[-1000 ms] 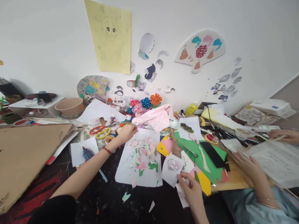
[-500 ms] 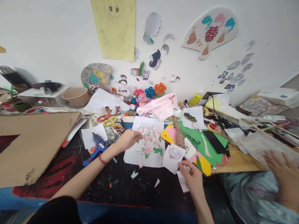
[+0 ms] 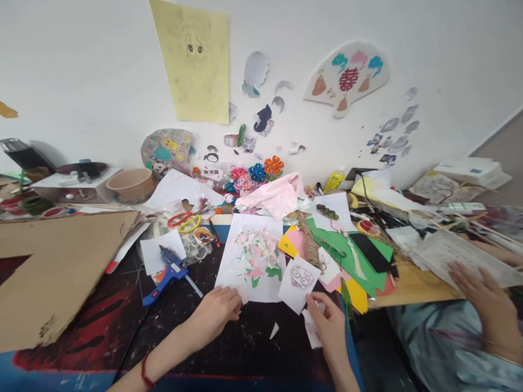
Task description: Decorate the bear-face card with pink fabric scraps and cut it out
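Observation:
My right hand (image 3: 328,325) pinches the lower right corner of a small white paper with a cartoon drawing (image 3: 300,280). Another piece of white paper (image 3: 311,328) hangs below it, partly behind the fingers. My left hand (image 3: 215,312) is low over the dark table, by the lower left corner of a white sheet (image 3: 228,270). Its fingers are curled together; whatever they may hold is hidden. Pink, green and white paper scraps (image 3: 258,257) lie heaped on that sheet. One white sliver of paper (image 3: 274,330) rests on the table between my hands.
A blue glue gun (image 3: 167,282) lies left of the sheet, with scissors (image 3: 185,221) behind it. Cut cardboard (image 3: 77,268) covers the left side. Green paper (image 3: 329,246), twine (image 3: 310,245) and a phone (image 3: 369,252) are at right. Another person's hand (image 3: 486,304) rests farther right.
My left hand has moved from over the scraps down toward me, to where a pale green scrap lay, which no longer shows. My right hand keeps hold of the drawing. The view has tilted up.

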Demonstrator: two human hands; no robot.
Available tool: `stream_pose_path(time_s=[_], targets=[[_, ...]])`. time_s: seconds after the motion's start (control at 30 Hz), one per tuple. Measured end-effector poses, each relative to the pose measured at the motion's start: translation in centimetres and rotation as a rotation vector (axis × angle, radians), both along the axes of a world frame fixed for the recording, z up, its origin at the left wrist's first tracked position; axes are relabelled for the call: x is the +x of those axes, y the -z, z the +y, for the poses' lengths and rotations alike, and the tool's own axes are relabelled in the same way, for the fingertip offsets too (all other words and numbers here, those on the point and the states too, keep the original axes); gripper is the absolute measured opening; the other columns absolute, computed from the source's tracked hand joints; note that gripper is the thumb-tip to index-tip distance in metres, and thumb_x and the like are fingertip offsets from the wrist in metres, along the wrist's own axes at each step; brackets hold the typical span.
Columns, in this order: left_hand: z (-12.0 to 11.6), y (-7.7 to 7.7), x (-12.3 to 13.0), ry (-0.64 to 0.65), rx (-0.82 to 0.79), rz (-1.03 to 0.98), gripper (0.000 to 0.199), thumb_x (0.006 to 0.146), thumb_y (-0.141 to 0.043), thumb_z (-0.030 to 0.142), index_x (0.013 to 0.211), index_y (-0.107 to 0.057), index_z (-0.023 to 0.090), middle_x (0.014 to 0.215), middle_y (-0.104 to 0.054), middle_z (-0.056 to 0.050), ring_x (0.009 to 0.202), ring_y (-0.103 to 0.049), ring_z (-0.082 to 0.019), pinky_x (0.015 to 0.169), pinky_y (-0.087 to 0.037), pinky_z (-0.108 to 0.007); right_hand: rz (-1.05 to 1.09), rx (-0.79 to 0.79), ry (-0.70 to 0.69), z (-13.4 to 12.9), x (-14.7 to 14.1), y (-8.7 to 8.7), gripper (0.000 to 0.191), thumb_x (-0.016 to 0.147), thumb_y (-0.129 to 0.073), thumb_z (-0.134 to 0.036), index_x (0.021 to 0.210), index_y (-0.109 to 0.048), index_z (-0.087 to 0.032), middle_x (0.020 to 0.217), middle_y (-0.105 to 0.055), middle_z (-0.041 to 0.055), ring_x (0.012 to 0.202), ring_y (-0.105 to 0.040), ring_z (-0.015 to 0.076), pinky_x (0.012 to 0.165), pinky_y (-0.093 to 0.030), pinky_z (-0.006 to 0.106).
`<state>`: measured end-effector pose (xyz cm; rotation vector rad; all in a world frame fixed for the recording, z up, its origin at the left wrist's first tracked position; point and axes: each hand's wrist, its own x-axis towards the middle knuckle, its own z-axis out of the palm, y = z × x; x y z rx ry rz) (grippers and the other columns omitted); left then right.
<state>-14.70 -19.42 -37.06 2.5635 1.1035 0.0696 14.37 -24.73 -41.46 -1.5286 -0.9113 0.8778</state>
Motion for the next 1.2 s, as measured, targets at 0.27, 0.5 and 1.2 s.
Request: stream_pose_path(time_s=[0.27,0.5,1.2], targets=[[7.0,-4.2,3.3,-0.188,0.085,-0.117,0.03,0.101,-0.033,0.017,0.108,-0.062,0.018,0.112,-0.067,-0.012,0.102,-0.062,-0.022,0.082,-0.043,-0.031,0.053,-0.006,0.075,-0.5,1.2,-0.2,0.041,0.071,-0.075,-0.053,0.084,-0.065,-0.015,0.058,-0.052,-0.0022,0.047,-0.038,0.0094,0.041,-0.027,0.022],[-0.7,1.1,8.1,0.206,0.101,-0.029,0.039,0.085,-0.069,0.045,0.112,-0.056,0.021,0.11,-0.063,-0.008,0.101,-0.059,-0.026,0.083,-0.044,-0.037,0.073,-0.038,0.1,-0.9,1.5,0.1,0.043,0.07,-0.075,-0.054,0.088,-0.065,-0.015,0.056,-0.052,-0.0022,0.045,-0.039,0.0101,0.038,-0.028,0.021],[-3.8,4.2,10.8,0.125,0.125,0.133,0.022,0.087,-0.052,0.007,0.105,-0.063,0.013,0.11,-0.066,-0.018,0.102,-0.063,-0.032,0.082,-0.051,-0.044,0.059,0.035,0.124,-0.1,1.4,1.3,0.04,0.069,-0.076,-0.051,0.082,-0.068,-0.014,0.059,-0.056,-0.0011,0.047,-0.04,0.0102,0.042,-0.029,0.022]])
